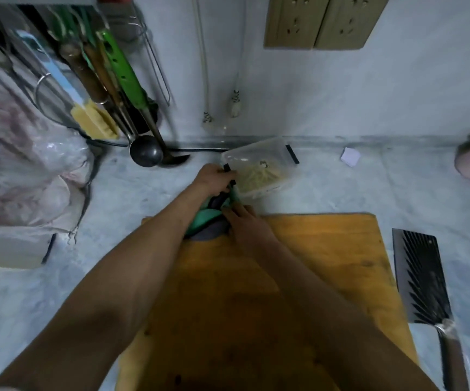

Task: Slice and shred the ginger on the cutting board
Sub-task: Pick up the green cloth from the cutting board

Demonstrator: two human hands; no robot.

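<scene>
- The left hand (210, 176) grips the box (262, 167) edge, steadying it beside the cutting board (327, 249).
- The right hand (246, 221) has fingers curled on a green cloth (203, 218).
- Shredded ginger (256, 174) sits boxed; the cleaver (422, 277) rests on the tabletop (87, 277).

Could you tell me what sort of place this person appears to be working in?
Most likely a home kitchen counter: a wooden cutting board with a cleaver beside it, a ladle and utensils hanging at the wall, and a plastic container of shredded ginger.
</scene>
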